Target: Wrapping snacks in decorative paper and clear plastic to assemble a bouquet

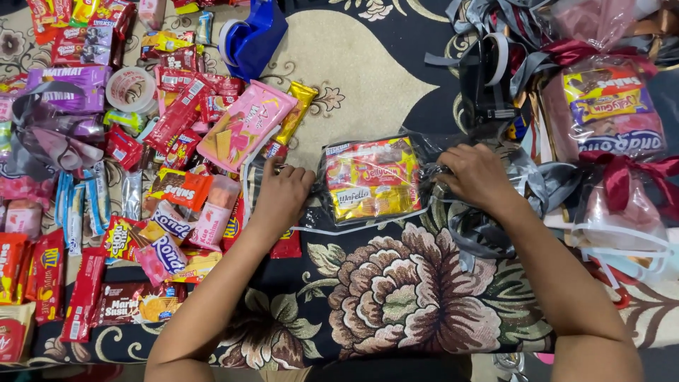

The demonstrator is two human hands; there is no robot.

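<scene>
I see clear bag (371, 180) of snack packets lying flat at centre of floral cloth (396, 297). Left hand (281, 194) presses bag's closed end, fingers curled on film. Right hand (475, 173) pinches bunched open neck, fingers clenched, probably on film alone. Risks as I judge: slick film slips from pinch, neck reopens, packets slide out; grey ribbon (481, 233) under wrist may snag; loose snack pile (177, 141) beside left hand may get nudged.

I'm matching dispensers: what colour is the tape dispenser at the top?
Blue; the tape dispenser shows best, and only, in the head view.
</scene>
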